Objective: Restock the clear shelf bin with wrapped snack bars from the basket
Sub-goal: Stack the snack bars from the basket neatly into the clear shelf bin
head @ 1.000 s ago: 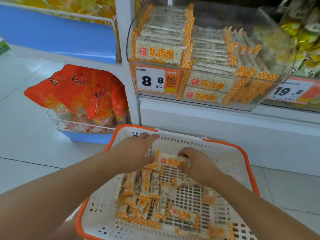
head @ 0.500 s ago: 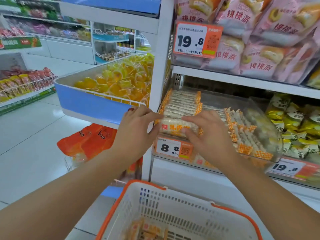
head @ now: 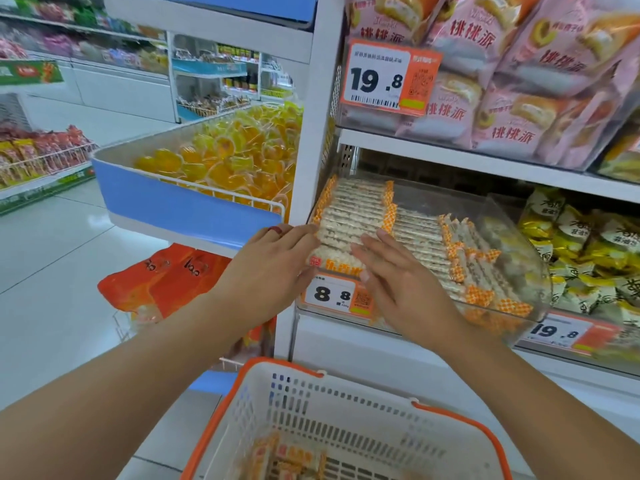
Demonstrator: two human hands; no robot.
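A second earlier both hands had been down in the basket [head: 311, 407], pinching one wrapped bar between them; half a second earlier they had carried it up to the shelf, and at this moment that snack bar [head: 334, 259] sat at the front left of the clear shelf bin [head: 526, 271], closing the near end of the left-hand stack of bars [head: 356, 209] just above the 8.8 price tag [head: 337, 295]. The left hand [head: 273, 271] lay against the bar's left end, fingers straight and close together, thumb low at the bin's front wall, and the ring [head: 276, 230] on one finger showed red. The right hand [head: 398, 282] lay flat over the bar's right half, fingers extended and slightly fanned, pressing rather than gripping; whether either thumb was tucked under the wrapper could not be told from the head view. By the look of it the bar was being squared into line with the row behind it and not carried, so this piece seemed as good as delivered. The right part of the bin held a looser, tilted row of bars [head: 478, 271], with room left near the far wall. Down below, only a few bars [head: 284, 459] showed through the basket's near edge, so more trips appeared to be needed. The likely next demand was simply letting go without dragging the front bar out of place, since the bin's front wall is low
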